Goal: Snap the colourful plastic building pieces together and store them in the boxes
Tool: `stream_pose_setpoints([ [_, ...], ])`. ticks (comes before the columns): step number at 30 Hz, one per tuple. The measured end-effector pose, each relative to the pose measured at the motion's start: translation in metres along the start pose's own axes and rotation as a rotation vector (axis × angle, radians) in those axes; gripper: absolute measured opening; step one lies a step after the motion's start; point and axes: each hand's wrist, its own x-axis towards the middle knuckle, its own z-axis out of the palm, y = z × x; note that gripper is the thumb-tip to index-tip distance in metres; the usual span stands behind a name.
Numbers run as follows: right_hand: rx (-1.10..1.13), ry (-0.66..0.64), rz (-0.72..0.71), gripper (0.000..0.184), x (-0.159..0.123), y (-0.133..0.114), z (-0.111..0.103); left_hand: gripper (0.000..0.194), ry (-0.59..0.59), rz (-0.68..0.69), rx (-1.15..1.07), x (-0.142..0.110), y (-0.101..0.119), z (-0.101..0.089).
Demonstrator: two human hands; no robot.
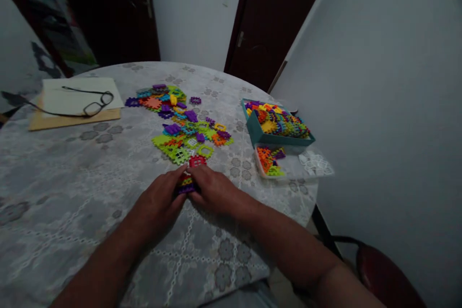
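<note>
Both my hands are closed around a small stack of toothed plastic building pieces [186,182], with yellow, red and purple edges showing between them. My left hand [164,196] grips it from the left, thumb on top. From the right, my right hand [211,188] holds the same stack, its fingers partly hiding it. Just beyond my fingertips lies a red window-shaped piece [198,160]; whether it touches the stack I cannot tell. Loose green, purple, orange and blue pieces [204,151] spread over the table ahead of my hands.
A teal box [281,138] full of colourful pieces stands at the right. Before it sits a clear plastic tray [288,176] with orange, green and white pieces. Eyeglasses [94,107] rest on paper [79,89] over a wooden board [46,122] at the left. The tablecloth [108,168] is patterned.
</note>
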Motion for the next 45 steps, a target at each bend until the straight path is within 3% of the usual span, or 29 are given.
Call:
stream_pose_setpoints([
  [3,-0.027,0.011,-0.002,0.052,-0.002,0.000,-0.002,0.066,-0.017,0.002,0.003,0.001,-0.001,-0.005],
  [6,-0.044,0.051,-0.028,0.055,-0.014,0.004,-0.024,0.067,-0.044,-0.044,-0.005,0.002,0.001,-0.012],
  [9,-0.066,0.163,-0.030,0.056,-0.040,0.019,-0.071,0.067,-0.072,-0.092,-0.007,0.004,0.004,-0.018],
  [13,-0.150,0.336,0.075,0.048,-0.091,0.066,-0.153,0.059,-0.070,-0.097,0.030,0.006,0.005,-0.018],
  [16,-0.227,0.318,0.256,0.044,-0.129,0.113,-0.199,0.053,-0.068,-0.088,0.056,0.007,0.003,-0.015],
  [18,-0.246,0.236,0.338,0.042,-0.147,0.141,-0.213,0.051,-0.070,-0.087,0.065,0.007,0.001,-0.013],
  [21,-0.265,0.152,0.398,0.040,-0.159,0.172,-0.214,0.048,-0.054,-0.076,0.081,0.007,-0.002,-0.012],
  [25,-0.256,0.097,0.420,0.044,-0.159,0.196,-0.200,0.043,-0.042,-0.059,0.106,0.007,-0.001,-0.014],
  [35,-0.161,-0.023,0.446,0.054,-0.163,0.210,-0.198,0.042,-0.065,-0.083,0.106,0.006,0.002,-0.016],
  [39,-0.180,-0.007,0.418,0.051,-0.164,0.214,-0.195,0.040,-0.066,-0.080,0.108,0.005,0.001,-0.015],
  [45,-0.224,0.132,0.402,0.054,-0.167,0.230,-0.180,0.041,-0.066,-0.055,0.130,0.004,-0.002,-0.014],
])
